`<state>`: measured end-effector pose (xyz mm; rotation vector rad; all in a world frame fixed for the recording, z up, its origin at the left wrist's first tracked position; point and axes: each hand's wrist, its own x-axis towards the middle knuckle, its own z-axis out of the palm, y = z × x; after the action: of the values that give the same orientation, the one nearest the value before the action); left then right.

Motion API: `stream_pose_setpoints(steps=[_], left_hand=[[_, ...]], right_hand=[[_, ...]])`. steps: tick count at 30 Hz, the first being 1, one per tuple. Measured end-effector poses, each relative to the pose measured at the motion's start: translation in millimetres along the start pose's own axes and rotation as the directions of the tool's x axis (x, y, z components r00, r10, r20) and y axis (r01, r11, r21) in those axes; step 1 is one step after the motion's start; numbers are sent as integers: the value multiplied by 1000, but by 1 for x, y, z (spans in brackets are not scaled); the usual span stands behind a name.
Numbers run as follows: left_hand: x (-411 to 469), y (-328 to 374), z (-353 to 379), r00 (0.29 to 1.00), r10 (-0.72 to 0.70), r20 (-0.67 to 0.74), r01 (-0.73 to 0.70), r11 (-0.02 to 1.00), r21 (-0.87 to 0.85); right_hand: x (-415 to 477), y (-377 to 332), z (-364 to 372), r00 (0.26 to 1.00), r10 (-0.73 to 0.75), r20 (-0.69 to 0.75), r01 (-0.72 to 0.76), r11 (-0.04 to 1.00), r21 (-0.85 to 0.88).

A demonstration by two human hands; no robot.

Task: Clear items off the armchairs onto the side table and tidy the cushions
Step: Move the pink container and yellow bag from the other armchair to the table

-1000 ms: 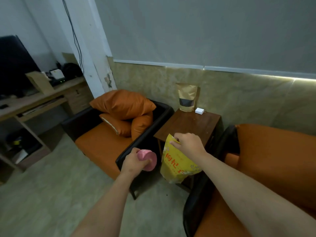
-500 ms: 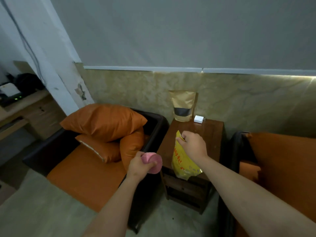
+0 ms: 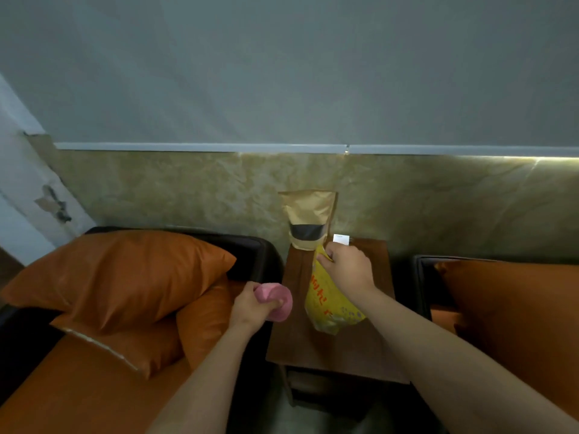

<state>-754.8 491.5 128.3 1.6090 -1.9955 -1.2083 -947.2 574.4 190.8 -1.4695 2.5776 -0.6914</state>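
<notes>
Yellow bag, one: printed with red characters, pinched at its top edge by the fingers of the right hand, hanging over the table top; whether its lower end touches the wood cannot be told.

Pink roll, one: wrapped by the closed fingers of the left hand, held over the gap between the left armchair and the table's left edge.

Brown paper pouch, one: upright at the table's back edge against the wall, dark window panel low on its front.

Small white box, one: just right of the pouch, partly behind the right hand.

Orange cushions, three on the left armchair: a large cushion on top, a flatter cushion beneath it, a third cushion standing beside the arm.

Right armchair, one: orange cushion upon it.

Against half a second earlier: view nearer and more overhead; yellow bag carried further over the table, toward the pouch; pink roll nearer the table's edge; desk at far left gone from view.
</notes>
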Motion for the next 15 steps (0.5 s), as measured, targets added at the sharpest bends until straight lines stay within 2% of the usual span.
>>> stream_pose_setpoints(steps=[3,9,15], left_hand=[[30,8,5,1000,-9,8,9,1000,24],[89,24,7,989,-96,-109,90,994,-59],[108,8,21,979,-200,-46,196,978,-75]], right_hand=[[35,4,11,1000,-11,29,11,1000,12],[112,12,43,993,-59,102,56,998,27],[124,24,79,982,-104,158,112,993,-44]])
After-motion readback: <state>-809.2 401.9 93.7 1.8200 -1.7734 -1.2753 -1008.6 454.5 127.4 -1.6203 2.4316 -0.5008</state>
